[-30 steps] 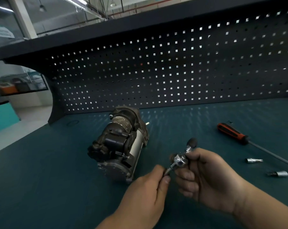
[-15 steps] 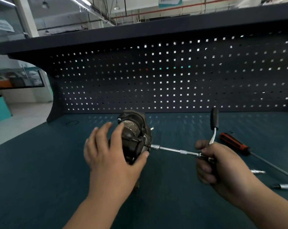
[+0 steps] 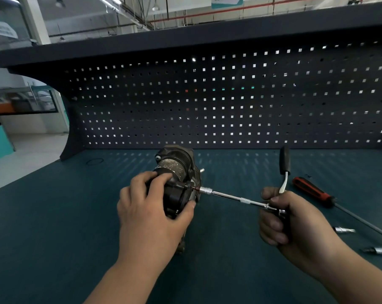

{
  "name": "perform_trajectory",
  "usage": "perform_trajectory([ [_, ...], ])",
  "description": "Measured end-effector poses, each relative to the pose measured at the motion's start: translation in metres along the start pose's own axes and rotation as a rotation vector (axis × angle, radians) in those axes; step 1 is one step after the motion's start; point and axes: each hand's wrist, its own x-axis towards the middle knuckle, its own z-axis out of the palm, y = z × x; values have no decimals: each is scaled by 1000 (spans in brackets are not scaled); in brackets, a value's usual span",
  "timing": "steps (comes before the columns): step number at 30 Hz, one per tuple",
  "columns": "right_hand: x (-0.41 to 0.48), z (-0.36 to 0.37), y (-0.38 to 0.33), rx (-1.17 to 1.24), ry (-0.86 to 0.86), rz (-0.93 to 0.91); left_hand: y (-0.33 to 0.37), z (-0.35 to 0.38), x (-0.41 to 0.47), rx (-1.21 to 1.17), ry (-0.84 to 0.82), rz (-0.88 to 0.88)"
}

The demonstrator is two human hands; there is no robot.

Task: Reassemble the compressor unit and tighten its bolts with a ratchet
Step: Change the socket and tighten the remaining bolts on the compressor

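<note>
The compressor [image 3: 176, 170] lies on its side on the surface [image 3: 54, 216]; the left hand [image 3: 150, 218] clasps its near end, probably to steady it against torque; right of the compressor, the right hand [image 3: 295, 224] grips the ratchet [image 3: 284, 161], whose extension bar [image 3: 229, 195] meets a side bolt; a screwdriver [image 3: 310, 191] lies further right.

Head-worn wide-angle view, facing forward and down, close over workbench [image 3: 54, 227]
</note>
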Motion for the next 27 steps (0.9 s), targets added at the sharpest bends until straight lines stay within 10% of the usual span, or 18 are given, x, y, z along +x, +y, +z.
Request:
perform_trajectory([
  [12,11,-11,-1,209,-72,571,0,2,-2,-31,11,-2],
  [27,11,-13,-18,-377,-146,165,-2,5,-1,-12,26,23],
])
